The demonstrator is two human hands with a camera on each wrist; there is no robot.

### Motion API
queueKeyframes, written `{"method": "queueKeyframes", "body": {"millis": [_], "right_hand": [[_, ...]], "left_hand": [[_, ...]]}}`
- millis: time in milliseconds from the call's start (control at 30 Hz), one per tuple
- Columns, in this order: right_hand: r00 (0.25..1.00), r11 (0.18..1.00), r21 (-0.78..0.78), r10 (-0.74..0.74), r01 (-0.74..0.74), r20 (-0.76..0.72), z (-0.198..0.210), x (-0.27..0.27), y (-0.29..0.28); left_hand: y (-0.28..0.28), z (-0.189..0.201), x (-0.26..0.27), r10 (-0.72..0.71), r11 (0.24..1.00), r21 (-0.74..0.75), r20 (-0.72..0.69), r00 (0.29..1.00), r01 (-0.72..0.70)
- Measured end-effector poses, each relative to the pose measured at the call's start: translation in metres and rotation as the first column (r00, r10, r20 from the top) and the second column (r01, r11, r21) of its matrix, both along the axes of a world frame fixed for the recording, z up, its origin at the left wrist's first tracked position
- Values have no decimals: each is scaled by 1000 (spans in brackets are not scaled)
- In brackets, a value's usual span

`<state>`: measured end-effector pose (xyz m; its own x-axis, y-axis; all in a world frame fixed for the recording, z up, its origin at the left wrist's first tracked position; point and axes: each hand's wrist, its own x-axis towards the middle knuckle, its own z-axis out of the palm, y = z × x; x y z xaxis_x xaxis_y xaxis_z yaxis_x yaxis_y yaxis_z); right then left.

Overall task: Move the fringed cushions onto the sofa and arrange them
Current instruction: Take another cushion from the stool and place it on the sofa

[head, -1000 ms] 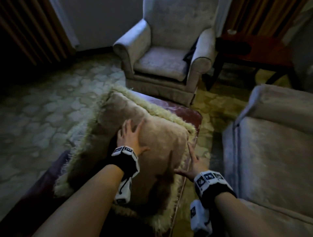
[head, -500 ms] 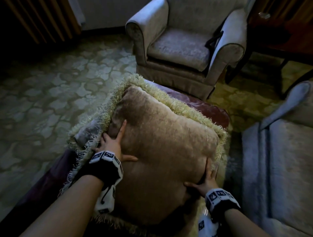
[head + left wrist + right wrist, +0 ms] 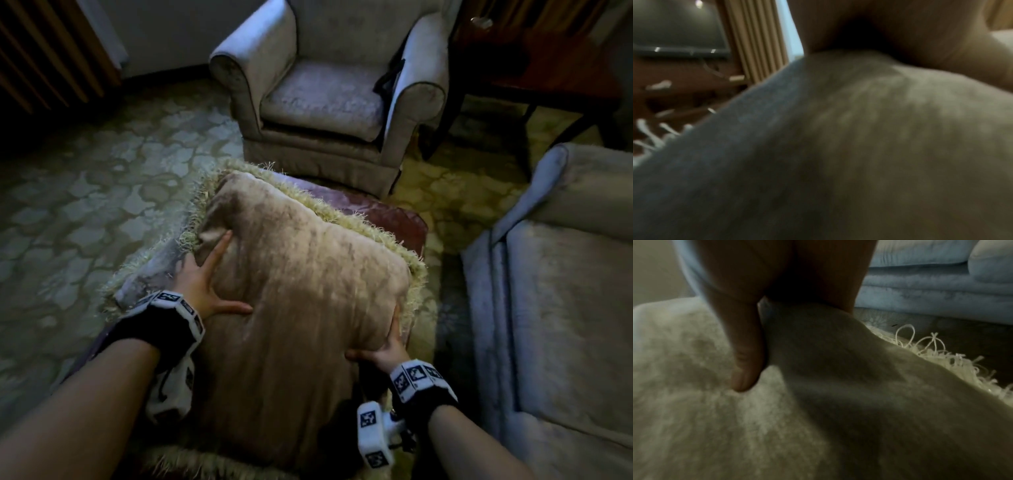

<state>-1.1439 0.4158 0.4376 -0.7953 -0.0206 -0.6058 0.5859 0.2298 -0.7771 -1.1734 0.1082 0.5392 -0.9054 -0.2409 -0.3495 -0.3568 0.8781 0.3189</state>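
Note:
A tan velvet cushion [image 3: 308,291] with pale fringe fills the middle of the head view, tilted up off a stack. My left hand [image 3: 209,281] grips its left edge, index finger and thumb spread on top and the other fingers hidden behind the edge. Low on the right edge, my right hand [image 3: 385,344] pinches the cushion, thumb on top and fingers underneath. The right wrist view shows my thumb [image 3: 744,353] pressed into the cushion [image 3: 818,418]. In the left wrist view the cushion [image 3: 859,146] is a blur. The pale sofa [image 3: 565,291] is on the right.
Under the tan cushion lies a grey-blue fringed cushion [image 3: 147,274] and a maroon padded surface [image 3: 387,219]. A pale armchair [image 3: 325,96] stands ahead, with a dark wooden table [image 3: 548,75] to its right. Patterned carpet [image 3: 85,205] covers the floor on the left.
Both hands slid from the cushion's top face out to its left and right edges and took hold. The cushion now tilts up, and the view has moved closer.

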Motion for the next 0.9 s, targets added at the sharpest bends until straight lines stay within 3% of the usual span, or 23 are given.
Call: {"method": "queueKeyframes", "body": {"millis": [200, 433, 633, 766, 900], "right_hand": [[996, 997, -69, -38, 33, -77, 54, 2, 50], [976, 993, -11, -114, 114, -186, 107, -2, 186], [914, 945, 55, -297, 324, -275, 120, 18, 347], [848, 856, 164, -426, 490, -315, 127, 60, 459], [729, 724, 177, -584, 666, -356, 130, 120, 554]], "left_hand": [[54, 58, -10, -81, 996, 22, -57, 995, 82], [178, 82, -37, -195, 977, 58, -145, 970, 205], [353, 80, -73, -335, 908, 175, -237, 912, 379], [489, 72, -92, -522, 800, 153, -298, 799, 580], [632, 77, -80, -674, 671, 169, -269, 688, 722]]}}
